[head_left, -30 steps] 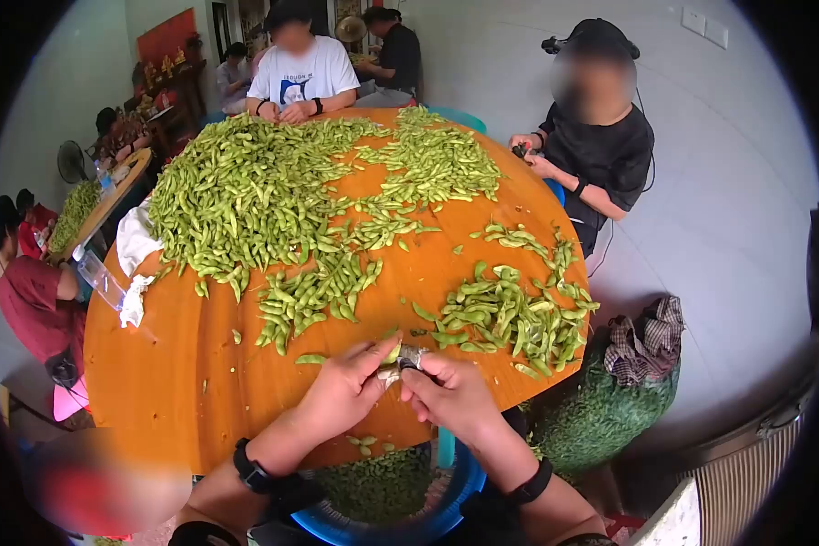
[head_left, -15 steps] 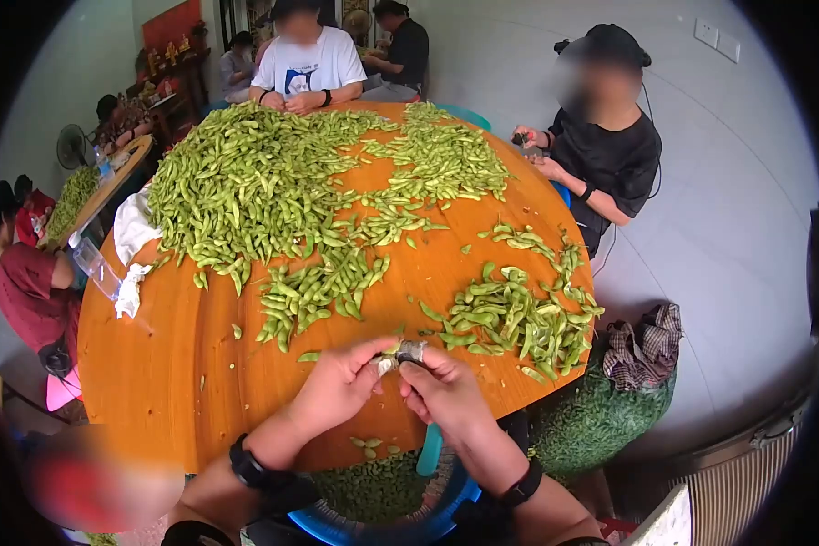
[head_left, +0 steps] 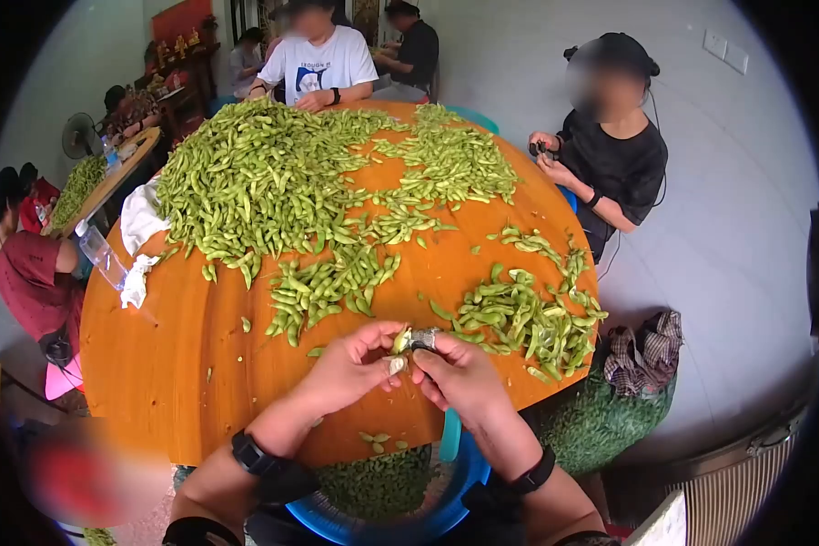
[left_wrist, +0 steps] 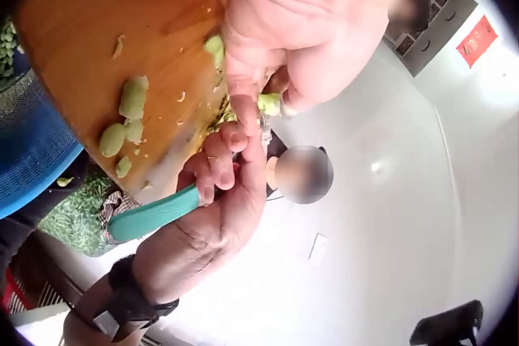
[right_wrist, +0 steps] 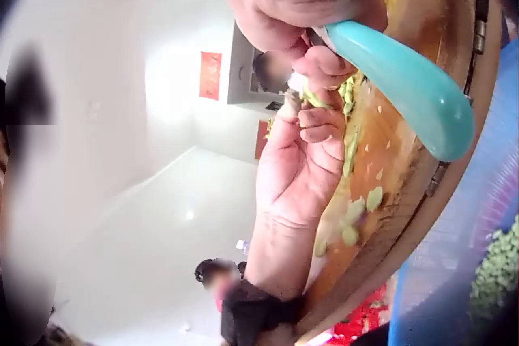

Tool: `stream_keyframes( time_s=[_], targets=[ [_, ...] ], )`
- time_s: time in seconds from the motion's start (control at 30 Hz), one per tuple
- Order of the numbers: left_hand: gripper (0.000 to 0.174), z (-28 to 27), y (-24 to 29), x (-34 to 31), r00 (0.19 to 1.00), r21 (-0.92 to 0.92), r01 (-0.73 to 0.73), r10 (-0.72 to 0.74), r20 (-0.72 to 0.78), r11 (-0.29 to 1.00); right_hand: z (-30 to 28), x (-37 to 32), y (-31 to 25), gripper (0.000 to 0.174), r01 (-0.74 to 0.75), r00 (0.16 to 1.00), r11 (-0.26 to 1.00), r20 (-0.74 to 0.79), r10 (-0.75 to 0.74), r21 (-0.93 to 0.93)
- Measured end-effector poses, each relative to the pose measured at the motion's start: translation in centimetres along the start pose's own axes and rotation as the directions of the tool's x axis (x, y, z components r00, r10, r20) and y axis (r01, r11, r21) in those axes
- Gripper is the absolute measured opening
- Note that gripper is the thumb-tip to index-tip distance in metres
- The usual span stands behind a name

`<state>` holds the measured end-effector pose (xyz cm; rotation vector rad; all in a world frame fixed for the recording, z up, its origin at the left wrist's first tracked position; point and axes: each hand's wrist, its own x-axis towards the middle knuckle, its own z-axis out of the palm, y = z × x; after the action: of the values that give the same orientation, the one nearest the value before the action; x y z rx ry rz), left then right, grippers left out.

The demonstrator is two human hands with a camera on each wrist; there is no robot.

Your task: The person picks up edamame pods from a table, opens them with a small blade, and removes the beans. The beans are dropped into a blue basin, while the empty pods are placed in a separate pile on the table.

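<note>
In the head view, my left hand (head_left: 350, 364) pinches a green edamame pod (left_wrist: 269, 104) between thumb and fingertips, above the near part of the round table. A pale covering shows at the tip of its thumb. My right hand (head_left: 464, 373) meets it from the right, fingers curled round a tool with a smooth, curved teal handle (right_wrist: 405, 86). The handle's rounded end sticks out below the palm. What the tool's working end is, I cannot tell. Silvery wrapping (head_left: 422, 338) shows at the right fingertips, close against the pod.
A large heap of pods (head_left: 255, 182) covers the table's far left; a smaller pile (head_left: 519, 314) lies right. Below the near edge sits a blue basin (head_left: 480, 469) with shelled beans. A plastic bottle (head_left: 102, 255) lies left. A stuffed green sack (head_left: 610, 423) stands right. People sit around.
Less of the pod shows at the left fingertips now, and both hands sit slightly higher in view. Across the table, the person in white has moved one hand to the heap.
</note>
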<state>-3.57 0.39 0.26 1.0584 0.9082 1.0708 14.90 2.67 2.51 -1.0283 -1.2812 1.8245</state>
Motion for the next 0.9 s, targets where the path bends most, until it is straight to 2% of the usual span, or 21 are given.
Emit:
stream_keyframes(
  time_s=[0.07, 0.1, 0.13, 0.17, 0.2, 0.27, 0.3, 0.37, 0.5, 0.6, 0.7, 0.77, 0.8, 0.87, 0.9],
  targets=[
    [0.044, 0.2, -0.8, 0.1, 0.985, 0.253, -0.164, 0.171, -0.004, 0.953, 0.2, -0.3, -0.1, 0.012, 0.090, 0.995, 0.993, -0.037, -0.093, -0.075],
    [0.044, 0.3, -0.8, 0.0, 0.985, 0.252, -0.164, 0.170, -0.003, 0.954, 0.3, -0.5, -0.2, 0.012, 0.089, 0.995, 0.993, -0.038, -0.092, -0.075],
    [0.048, 0.3, -0.6, -0.2, 0.946, 0.555, -0.283, 0.321, 0.030, 0.782, 0.5, -0.7, -0.2, 0.012, 0.097, 0.994, 0.991, -0.049, -0.102, -0.095],
    [0.052, 0.4, -0.5, -0.4, 0.888, 0.788, -0.352, 0.446, 0.111, 0.506, 0.6, -0.8, -0.2, 0.013, 0.106, 0.992, 0.988, -0.059, -0.113, -0.114],
    [0.052, 0.5, -0.3, -0.6, 0.889, 0.788, -0.351, 0.445, 0.110, 0.506, 0.7, -0.9, -0.2, 0.013, 0.104, 0.992, 0.988, -0.058, -0.111, -0.114],
    [0.057, 0.7, 0.2, -0.8, 0.861, 0.851, -0.355, 0.491, 0.135, 0.387, 0.7, -1.1, -0.2, 0.011, -0.004, 1.000, 0.996, -0.008, 0.003, -0.090],
    [0.057, 0.8, 0.3, -0.9, 0.863, 0.851, -0.351, 0.488, 0.133, 0.389, 0.8, -1.1, 0.0, 0.011, -0.007, 1.000, 0.996, -0.007, 0.007, -0.088],
    [0.060, 0.8, 0.4, -1.1, 0.905, 0.911, -0.259, 0.410, 0.112, 0.322, 0.9, -1.1, 0.3, 0.011, 0.008, 1.000, 0.994, -0.001, -0.008, -0.113],
    [0.061, 1.1, 0.6, -1.2, 0.923, 0.910, -0.243, 0.368, 0.110, 0.337, 0.6, -0.8, 1.3, 0.011, 0.048, 0.999, 0.994, 0.004, -0.047, -0.097],
    [0.060, 0.6, -0.2, -0.7, 0.890, 0.888, -0.329, 0.420, 0.179, 0.320, 0.3, -0.7, 1.5, 0.010, 0.054, 0.998, 0.995, -0.012, -0.055, -0.080],
    [0.056, 0.2, -0.4, -0.5, 0.875, 0.848, -0.377, 0.444, 0.194, 0.373, 0.4, -0.5, 1.5, 0.009, 0.031, 0.999, 1.000, -0.019, -0.031, 0.001],
    [0.049, 0.0, -0.1, -0.6, 0.920, 0.777, -0.341, 0.358, 0.160, 0.529, 0.2, -0.4, 1.5, 0.009, -0.007, 1.000, 0.999, 0.008, 0.007, 0.049],
    [0.049, 0.0, 0.0, -0.6, 0.921, 0.777, -0.338, 0.357, 0.157, 0.531, 0.1, -0.3, 1.4, 0.009, -0.010, 1.000, 0.999, 0.010, 0.010, 0.048],
    [0.044, 0.0, 0.0, -0.5, 0.991, 0.583, -0.119, 0.135, 0.016, 0.804, 0.1, -0.4, 1.2, 0.009, 0.015, 1.000, 1.000, 0.013, -0.015, 0.008],
    [0.044, 0.1, 0.0, -0.5, 0.991, 0.582, -0.118, 0.135, 0.015, 0.805, 0.2, -0.4, 1.0, 0.009, 0.014, 1.000, 1.000, 0.014, -0.014, 0.007]
  ],
)
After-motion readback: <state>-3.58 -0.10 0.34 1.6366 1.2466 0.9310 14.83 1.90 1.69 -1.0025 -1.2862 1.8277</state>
